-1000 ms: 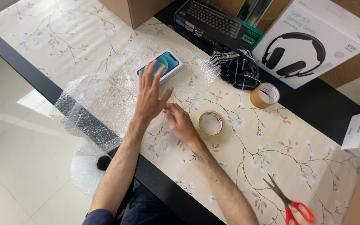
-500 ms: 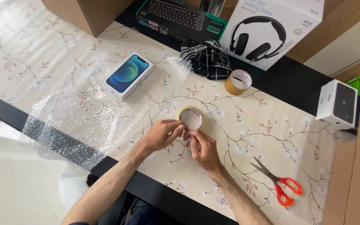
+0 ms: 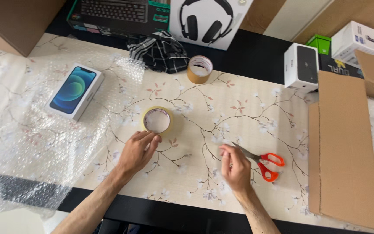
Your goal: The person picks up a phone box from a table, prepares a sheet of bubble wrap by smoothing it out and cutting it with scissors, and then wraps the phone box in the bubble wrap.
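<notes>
My left hand [image 3: 138, 151] rests on the table with its fingertips touching the near rim of a roll of clear tape [image 3: 156, 120]. My right hand [image 3: 235, 166] hovers with fingers spread beside the blades of red-handled scissors [image 3: 261, 161], holding nothing. A white phone box [image 3: 75, 90] lies on a sheet of bubble wrap [image 3: 31, 151] to the left.
A brown tape roll [image 3: 200, 69] and a checked cloth [image 3: 160, 50] sit further back. A keyboard box [image 3: 113, 15] and a headphone box [image 3: 209, 21] line the far edge. A small white box [image 3: 301, 67] and an open cardboard box [image 3: 347, 147] stand at the right.
My right hand left the clear tape roll and moved right to the scissors. My left hand stays at the roll. The view shifted to the right.
</notes>
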